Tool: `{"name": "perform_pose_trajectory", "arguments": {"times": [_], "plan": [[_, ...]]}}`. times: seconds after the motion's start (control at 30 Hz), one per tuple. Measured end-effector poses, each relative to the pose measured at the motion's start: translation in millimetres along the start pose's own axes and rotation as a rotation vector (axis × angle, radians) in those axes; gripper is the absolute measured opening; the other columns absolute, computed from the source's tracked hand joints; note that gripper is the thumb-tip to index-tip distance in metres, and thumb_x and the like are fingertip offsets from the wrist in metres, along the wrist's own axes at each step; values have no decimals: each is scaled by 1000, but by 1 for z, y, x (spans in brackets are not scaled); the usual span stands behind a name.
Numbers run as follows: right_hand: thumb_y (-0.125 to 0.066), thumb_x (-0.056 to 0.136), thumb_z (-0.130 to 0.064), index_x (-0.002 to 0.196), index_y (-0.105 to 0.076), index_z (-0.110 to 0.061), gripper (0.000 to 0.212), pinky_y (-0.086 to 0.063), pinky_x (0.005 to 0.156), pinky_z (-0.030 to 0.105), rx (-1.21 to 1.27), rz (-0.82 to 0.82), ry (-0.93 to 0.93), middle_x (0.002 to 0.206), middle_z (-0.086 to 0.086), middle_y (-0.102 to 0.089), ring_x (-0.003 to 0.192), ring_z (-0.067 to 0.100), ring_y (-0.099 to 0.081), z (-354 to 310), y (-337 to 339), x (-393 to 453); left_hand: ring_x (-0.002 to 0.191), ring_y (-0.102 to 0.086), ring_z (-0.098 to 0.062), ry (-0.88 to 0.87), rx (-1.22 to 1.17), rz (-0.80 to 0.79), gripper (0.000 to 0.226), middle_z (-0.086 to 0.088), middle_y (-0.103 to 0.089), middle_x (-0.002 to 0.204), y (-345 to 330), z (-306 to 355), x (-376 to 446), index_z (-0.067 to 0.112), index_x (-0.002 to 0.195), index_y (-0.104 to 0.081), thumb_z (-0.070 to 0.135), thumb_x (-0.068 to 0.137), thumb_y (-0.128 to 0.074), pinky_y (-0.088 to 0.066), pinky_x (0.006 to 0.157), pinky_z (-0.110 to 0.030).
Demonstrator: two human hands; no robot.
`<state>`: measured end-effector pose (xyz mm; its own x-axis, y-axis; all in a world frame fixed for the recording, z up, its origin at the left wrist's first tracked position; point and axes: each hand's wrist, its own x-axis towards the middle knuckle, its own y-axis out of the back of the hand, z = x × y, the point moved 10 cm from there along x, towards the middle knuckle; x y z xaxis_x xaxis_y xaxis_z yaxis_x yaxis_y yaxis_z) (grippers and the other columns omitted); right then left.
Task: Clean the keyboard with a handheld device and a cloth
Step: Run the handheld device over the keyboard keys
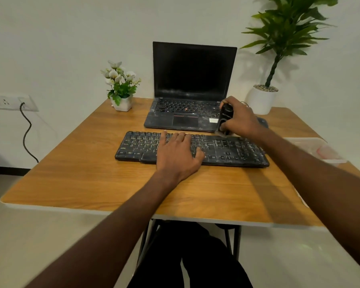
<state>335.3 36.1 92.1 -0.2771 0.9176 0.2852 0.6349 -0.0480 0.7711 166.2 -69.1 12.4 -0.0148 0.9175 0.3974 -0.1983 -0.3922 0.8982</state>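
Observation:
A dusty black keyboard lies across the middle of the wooden table. My left hand rests flat on its centre keys, fingers spread and straight. My right hand grips a small black handheld device, held upright with its lower end at the keyboard's top edge, right of centre. No cloth shows in this view.
An open, dusty black laptop stands just behind the keyboard. A small white flower pot sits at the back left, a large potted plant at the back right. A clear plastic container is at the right edge, a dark mouse behind my right hand.

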Motion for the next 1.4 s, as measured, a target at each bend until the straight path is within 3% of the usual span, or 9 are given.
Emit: {"name": "perform_pose_trajectory", "arguments": {"times": [0.13,0.3,0.43,0.6,0.77,0.93,1.03,1.2,1.4], "plan": [[-83,75,-2,130,-50,-25,68,-49,67,21,-33,-99,40,118,2,-57,103,21,-57,0,-6,0,151,-43,-21,7,-12,0,73,-6,-54,158,2,-1,-1,16,152,-55,63,101,-33,-4,131,-54],[-83,76,-7,132,-50,-25,67,-56,83,43,-180,8,-18,119,9,-62,105,27,-60,19,24,-3,150,-44,-21,10,-1,-8,72,-6,-56,157,3,0,-1,16,151,-56,63,101,-35,-5,131,-55],[-83,78,-5,133,-48,-30,70,-49,64,15,-20,-101,9,114,-3,-56,100,16,-60,20,12,-13,150,-45,-21,7,4,-9,72,-6,-56,157,4,1,-1,16,151,-57,63,101,-34,-6,131,-56],[-82,75,-7,129,-51,-25,65,-57,85,48,-223,-8,-14,111,5,-62,103,32,-62,28,36,-13,147,-48,-21,11,1,-4,71,-5,-58,154,6,2,-1,16,149,-59,63,101,-36,-6,131,-57],[-84,71,0,132,-50,-24,74,-61,84,48,-25,-9,-126,117,8,-60,107,30,-61,55,40,-20,144,-51,-21,8,-1,6,69,-4,-60,151,6,2,-1,16,147,-60,63,102,-37,-6,131,-56],[-83,71,-2,130,-52,-21,69,-59,83,46,-159,79,-67,118,12,-64,105,32,-61,48,53,-16,144,-51,-21,9,3,6,72,-5,-60,152,6,2,-2,15,147,-61,64,100,-36,-6,131,-56],[-85,72,0,130,-51,-23,72,-58,77,36,-66,-24,-28,119,9,-62,104,28,-62,44,41,-13,144,-52,-20,10,7,14,73,-5,-61,152,6,1,-1,15,148,-61,64,100,-35,-4,131,-55],[-83,72,-2,132,-52,-22,69,-53,79,41,-307,-36,-4,114,11,-64,107,34,-62,49,51,-9,144,-53,-21,9,22,13,77,-5,-61,152,6,2,-1,15,148,-61,65,98,-31,-5,131,-56],[-86,70,-1,126,-52,-28,70,-61,86,46,-10,-178,17,117,5,-63,109,27,-64,54,37,-13,147,-50,-20,3,27,0,79,-5,-58,155,5,2,0,16,152,-58,66,97,-29,-3,131,-55]]}}
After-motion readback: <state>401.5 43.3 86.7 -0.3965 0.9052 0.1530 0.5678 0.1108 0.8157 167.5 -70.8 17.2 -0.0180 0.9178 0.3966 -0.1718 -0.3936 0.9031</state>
